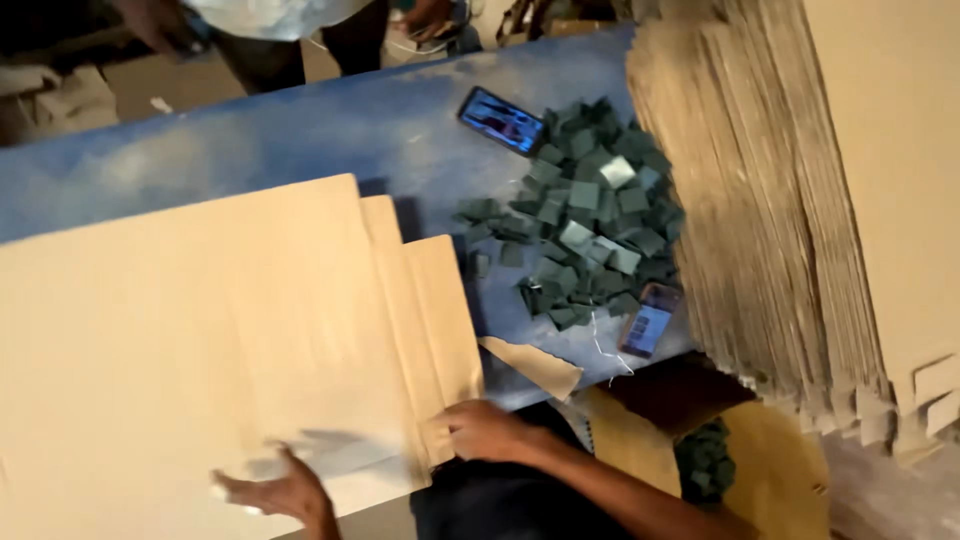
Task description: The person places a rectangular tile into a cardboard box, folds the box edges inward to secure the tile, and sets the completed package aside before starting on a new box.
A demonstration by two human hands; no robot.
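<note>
A large flat sheet of brown cardboard (190,340) lies on the blue table (300,130), with narrower flaps stepping out on its right side. My left hand (275,490) is spread flat and blurred on the sheet's near edge, fingers apart. My right hand (485,430) pinches the near right corner of the cardboard flap. A torn scrap of cardboard (535,365) lies just beyond that hand.
A heap of small dark green square pieces (590,220) lies on the table, with one phone (502,120) behind it and another phone (650,320) in front. A tall stack of cardboard sheets (790,200) stands at right. Another person (280,30) stands across the table.
</note>
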